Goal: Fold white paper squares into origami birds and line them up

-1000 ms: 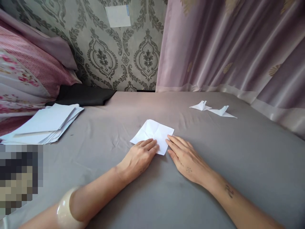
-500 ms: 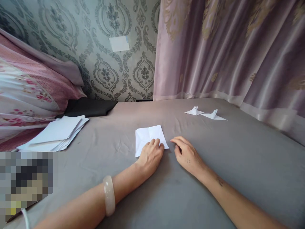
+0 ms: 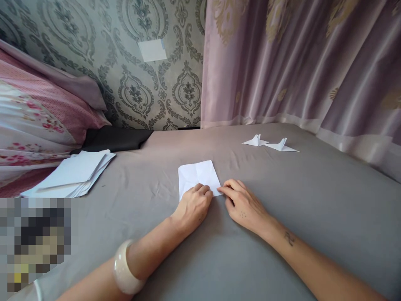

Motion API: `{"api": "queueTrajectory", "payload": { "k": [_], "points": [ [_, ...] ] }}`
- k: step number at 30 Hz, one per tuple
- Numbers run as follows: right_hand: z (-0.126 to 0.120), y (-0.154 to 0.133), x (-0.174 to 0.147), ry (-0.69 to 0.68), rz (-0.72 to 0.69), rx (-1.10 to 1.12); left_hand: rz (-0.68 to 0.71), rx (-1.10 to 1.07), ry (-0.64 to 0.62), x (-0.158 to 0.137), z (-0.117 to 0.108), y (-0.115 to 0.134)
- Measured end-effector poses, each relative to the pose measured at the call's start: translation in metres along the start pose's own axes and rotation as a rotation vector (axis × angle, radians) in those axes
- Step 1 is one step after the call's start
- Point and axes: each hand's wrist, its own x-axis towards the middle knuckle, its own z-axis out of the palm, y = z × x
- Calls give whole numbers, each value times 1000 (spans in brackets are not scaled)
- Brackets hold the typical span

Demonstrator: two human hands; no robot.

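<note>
Right of the paper stack point(image 3: 67, 173), your white sheet point(image 3: 198, 172) lies on the grey cloth point(image 3: 150, 177), squarish, with faint crossing creases. Your left hand point(image 3: 194, 207), fingers curled, covers part of one edge; your right hand point(image 3: 243, 205) touches the corner farthest from the stack. Whether either hand pinches the sheet, I cannot tell.

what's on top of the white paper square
The left hand lies over the near edge of the paper square; the right hand is at its near right corner. What the left hand covers is hidden.
</note>
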Motion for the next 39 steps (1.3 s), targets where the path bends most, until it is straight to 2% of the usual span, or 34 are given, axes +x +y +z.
{"api": "queueTrajectory", "payload": {
  "k": [7, 19, 39],
  "points": [
    [2, 0, 2, 36, 4, -36, -31, -213, 146, -1, 7, -7],
    [11, 0, 4, 46, 22, -139, -43, -284, 298, 9, 25, -13],
    [16, 1, 3, 82, 72, -143, -43, -287, 351, 5, 26, -9]
  ]
}}
